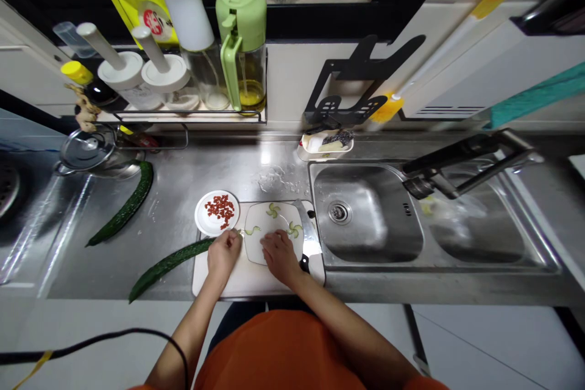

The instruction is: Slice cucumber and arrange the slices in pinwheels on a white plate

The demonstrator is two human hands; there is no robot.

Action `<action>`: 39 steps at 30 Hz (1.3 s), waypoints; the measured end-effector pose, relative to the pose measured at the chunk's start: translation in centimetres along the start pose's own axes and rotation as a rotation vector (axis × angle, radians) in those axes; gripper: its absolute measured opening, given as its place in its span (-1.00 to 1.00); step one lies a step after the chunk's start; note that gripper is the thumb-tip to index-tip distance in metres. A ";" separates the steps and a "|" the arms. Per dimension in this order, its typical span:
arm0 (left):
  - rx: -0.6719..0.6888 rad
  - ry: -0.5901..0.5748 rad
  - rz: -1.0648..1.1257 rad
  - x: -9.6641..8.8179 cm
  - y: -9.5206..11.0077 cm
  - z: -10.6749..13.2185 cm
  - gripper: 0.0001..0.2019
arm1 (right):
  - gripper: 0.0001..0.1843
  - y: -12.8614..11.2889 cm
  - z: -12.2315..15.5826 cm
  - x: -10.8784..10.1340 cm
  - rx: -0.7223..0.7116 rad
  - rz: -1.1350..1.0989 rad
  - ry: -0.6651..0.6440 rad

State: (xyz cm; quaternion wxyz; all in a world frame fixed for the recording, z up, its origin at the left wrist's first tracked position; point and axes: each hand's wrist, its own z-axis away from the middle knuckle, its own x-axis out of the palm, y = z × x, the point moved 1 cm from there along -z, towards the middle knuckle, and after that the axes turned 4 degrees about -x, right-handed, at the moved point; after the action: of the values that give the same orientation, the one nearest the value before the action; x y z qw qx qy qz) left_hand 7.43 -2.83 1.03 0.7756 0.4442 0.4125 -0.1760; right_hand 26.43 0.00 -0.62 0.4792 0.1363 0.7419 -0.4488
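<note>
My left hand [225, 254] is closed, fingertips pinched together beside the left edge of a square white plate [256, 253]. What it pinches, if anything, is too small to make out. My right hand [280, 254] reaches over the plate with fingers stretched out and slightly bent, low over its surface. Curved pale-green cucumber slices [273, 211] lie in small swirl-like groups on the plate. The plate rests on a white cutting board [256, 283]. A knife [309, 230] lies on the board to the plate's right. Left of it, a round white dish [200, 213] holds small red pieces.
One whole cucumber [167, 265] lies by my left forearm, another [125, 213] farther left. A double sink [365, 219] with a black faucet [457, 161] is on the right. Behind stand a rack of jars, a green-topped oil bottle [242, 42] and a lidded pot [89, 147].
</note>
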 end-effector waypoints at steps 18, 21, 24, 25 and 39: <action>0.032 -0.364 0.523 -0.9 1.2 -0.6 -0.83 | -0.83 -1.7 -4.9 -0.6 -0.067 -0.157 -0.056; -0.091 -0.409 0.656 -1.0 1.4 -0.8 -0.72 | -0.87 -1.8 -4.9 -1.0 -0.060 -0.143 -0.042; -0.295 -0.508 0.802 -0.9 1.2 -0.9 -0.61 | -0.86 -2.0 -4.7 -1.3 -0.043 -0.175 -0.010; -0.379 -0.548 0.844 -0.8 1.2 -0.9 -0.59 | -0.85 -2.0 -4.7 -1.4 -0.041 -0.190 0.000; -0.674 -0.678 1.133 0.3 0.9 -1.2 -0.60 | -0.84 -2.2 -3.5 -1.6 0.046 -0.410 0.053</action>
State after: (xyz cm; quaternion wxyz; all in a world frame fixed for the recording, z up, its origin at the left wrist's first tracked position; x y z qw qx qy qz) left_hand 7.63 -1.34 0.95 0.9266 0.2481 -0.1106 0.2599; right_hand 23.74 1.90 2.36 0.3548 0.0052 0.7559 -0.5503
